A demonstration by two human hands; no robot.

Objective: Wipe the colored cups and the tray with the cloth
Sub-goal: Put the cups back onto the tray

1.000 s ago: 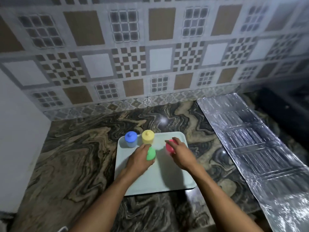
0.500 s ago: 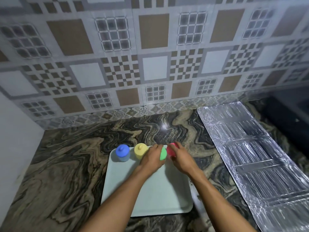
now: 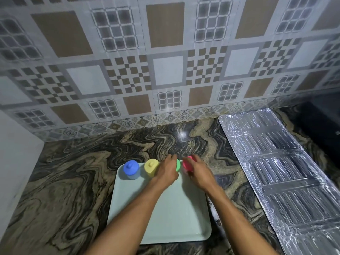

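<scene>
Forearms, two in number and bare, enter from the near edge and cross a pale green tray [image 3: 165, 223] that lies flat on a dark swirled stone counter [image 3: 70, 181]. The near half of the tray is bare apart from the arms above it. At the tray's far edge stand four coloured cups in a row. From left to right: a blue cup [image 3: 131, 169] and a yellow cup [image 3: 151, 167], both upright, free-standing and topped by knobbed lids; then a green cup [image 3: 178, 165], largely hidden behind the left hand [image 3: 167, 171], whose fingers curl around it; then a red cup [image 3: 188, 164], gripped from the right side by the right hand [image 3: 199, 173], which covers its lower part. The green and red cups sit just beside each other; whether they touch cannot be told. No cloth can be made out in either hand. To the right of the tray, apart from it, one long sheet of ribbed silver foil [image 3: 279, 172] runs from the near edge to the wall. Behind the counter rises a tiled wall [image 3: 165, 61] of brown, white and checked squares. A plain white surface [image 3: 16, 153] bounds the counter on the left.
</scene>
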